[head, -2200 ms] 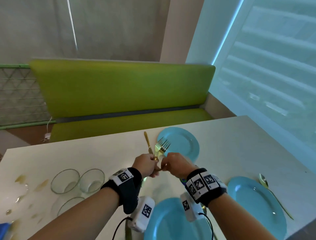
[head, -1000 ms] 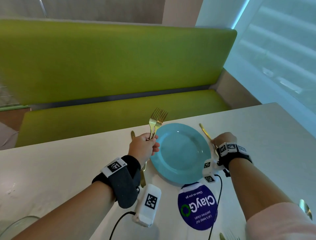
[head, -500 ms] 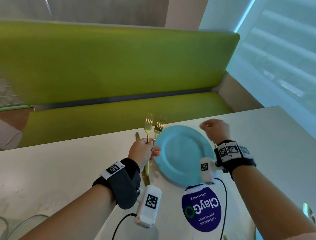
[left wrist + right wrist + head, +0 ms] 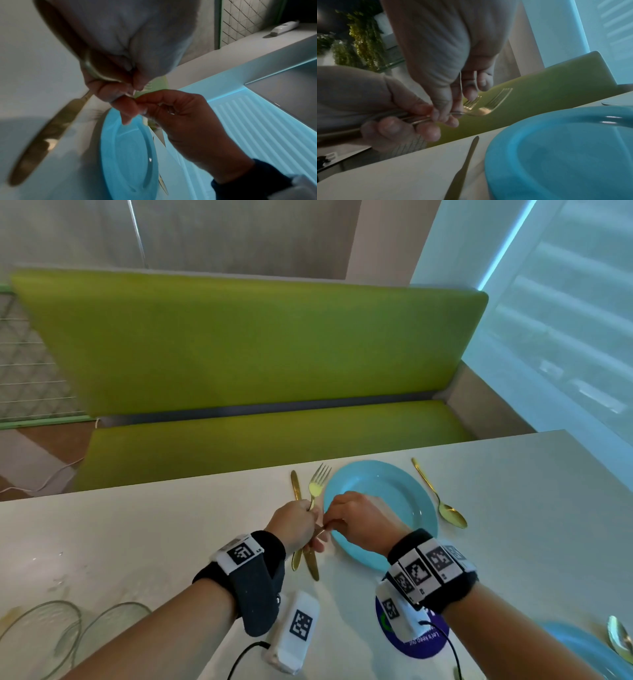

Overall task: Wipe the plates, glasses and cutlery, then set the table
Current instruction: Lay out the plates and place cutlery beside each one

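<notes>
On the white table [image 4: 513,491] in front of the green bench [image 4: 239,354], I see a blue plate [image 4: 387,491], a gold knife [image 4: 296,489] left of it and a spoon [image 4: 442,498] right. My left hand [image 4: 294,525] grips two gold forks [image 4: 488,108] above the table; my right hand [image 4: 356,518] pinches one handle.

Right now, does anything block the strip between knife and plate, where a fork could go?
Nothing visible. The table between knife and plate lies bare; left hand grips both forks above it, right hand pinches one.
</notes>
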The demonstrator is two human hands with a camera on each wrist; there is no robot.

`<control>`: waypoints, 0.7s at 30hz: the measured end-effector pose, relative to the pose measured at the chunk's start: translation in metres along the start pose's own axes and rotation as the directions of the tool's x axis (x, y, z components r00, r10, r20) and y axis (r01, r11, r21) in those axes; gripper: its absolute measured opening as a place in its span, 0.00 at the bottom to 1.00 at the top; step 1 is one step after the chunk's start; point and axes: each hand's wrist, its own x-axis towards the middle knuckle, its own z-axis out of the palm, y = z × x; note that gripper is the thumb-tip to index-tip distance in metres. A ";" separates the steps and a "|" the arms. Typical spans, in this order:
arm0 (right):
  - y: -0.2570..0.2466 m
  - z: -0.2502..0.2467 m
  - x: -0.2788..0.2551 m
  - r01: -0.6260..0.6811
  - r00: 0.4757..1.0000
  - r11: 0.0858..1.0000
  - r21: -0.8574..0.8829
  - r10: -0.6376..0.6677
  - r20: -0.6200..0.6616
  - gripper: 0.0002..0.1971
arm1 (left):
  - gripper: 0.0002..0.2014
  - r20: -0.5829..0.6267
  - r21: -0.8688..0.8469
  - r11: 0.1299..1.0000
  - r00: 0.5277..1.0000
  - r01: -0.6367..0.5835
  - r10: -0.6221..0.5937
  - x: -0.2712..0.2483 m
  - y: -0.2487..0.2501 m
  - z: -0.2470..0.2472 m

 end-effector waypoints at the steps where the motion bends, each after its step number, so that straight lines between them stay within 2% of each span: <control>1: -0.002 -0.002 -0.002 -0.027 0.999 1.000 -0.010 0.027 0.026 0.12 | 0.13 -0.047 0.051 0.999 0.999 -0.016 0.018 0.000 0.000 -0.004; 2: -0.002 -0.002 -0.003 -0.077 0.996 0.997 -0.024 0.078 0.047 0.12 | 0.13 -0.125 0.103 0.994 0.991 -0.030 0.043 0.002 -0.001 -0.009; 4: 0.002 0.000 -0.007 -0.240 0.969 0.970 -0.020 0.241 0.060 0.11 | 0.13 -0.300 0.100 0.993 0.951 -0.054 0.082 0.001 0.002 -0.025; 6: 0.006 0.005 -0.008 -0.436 0.900 0.892 0.116 0.431 0.069 0.09 | 0.13 -0.410 0.048 0.994 0.906 -0.094 0.105 0.000 0.007 -0.042; 8: 0.003 0.012 -0.003 -0.565 0.823 0.783 0.260 0.556 0.115 0.07 | 0.13 -0.470 -0.018 0.993 0.877 -0.117 0.095 -0.003 0.010 -0.053; 11: -0.006 0.026 0.014 -0.651 0.756 0.701 0.291 0.632 0.171 0.10 | 0.13 -0.481 -0.099 0.988 0.875 -0.119 0.057 -0.006 0.009 -0.057; 14: -0.018 0.035 0.036 -0.690 0.723 0.688 0.226 0.667 0.177 0.09 | 0.12 -0.457 -0.142 0.984 0.889 -0.111 0.034 -0.008 0.005 -0.057; 18: -0.033 0.037 0.055 -0.742 0.662 0.595 0.309 0.723 0.197 0.09 | 0.12 -0.426 -0.177 0.980 0.905 -0.092 0.008 -0.012 -0.003 -0.061; 21: -0.039 0.042 0.060 -0.759 0.632 0.562 0.327 0.757 0.165 0.09 | 0.11 -0.427 -0.209 0.973 0.904 -0.098 0.000 -0.014 -0.006 -0.066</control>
